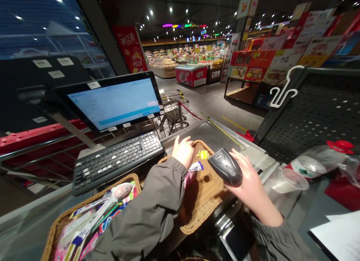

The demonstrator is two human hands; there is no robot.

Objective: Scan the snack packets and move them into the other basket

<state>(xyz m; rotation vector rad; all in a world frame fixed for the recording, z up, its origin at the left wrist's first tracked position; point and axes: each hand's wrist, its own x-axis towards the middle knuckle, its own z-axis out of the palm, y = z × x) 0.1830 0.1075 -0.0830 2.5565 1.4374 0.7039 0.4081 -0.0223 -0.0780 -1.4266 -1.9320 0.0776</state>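
Note:
My right hand (pixel 247 178) is wrapped round a black handheld scanner (pixel 225 166), held above the right side of a wicker basket (pixel 215 201). Over that basket's far left edge is my left hand (pixel 183 151), its thumb and fingers partly apart; whether its fingertips touch anything is unclear. Inside the basket lie a small yellow item (pixel 203 154) and a purple-and-white packet (pixel 196 166), with something pink partly hidden by my left sleeve. A second wicker basket (pixel 50 240) at the lower left holds several packaged items, among them a spoon-shaped one (pixel 122 191).
A black keyboard (pixel 116 159) and a lit monitor (pixel 118 101) stand to the left. On the right are a plastic cup (pixel 289 180), a large bottle with a red cap (pixel 317 161) and white paper (pixel 339 234). Shopping carts (pixel 173 111) stand beyond the counter.

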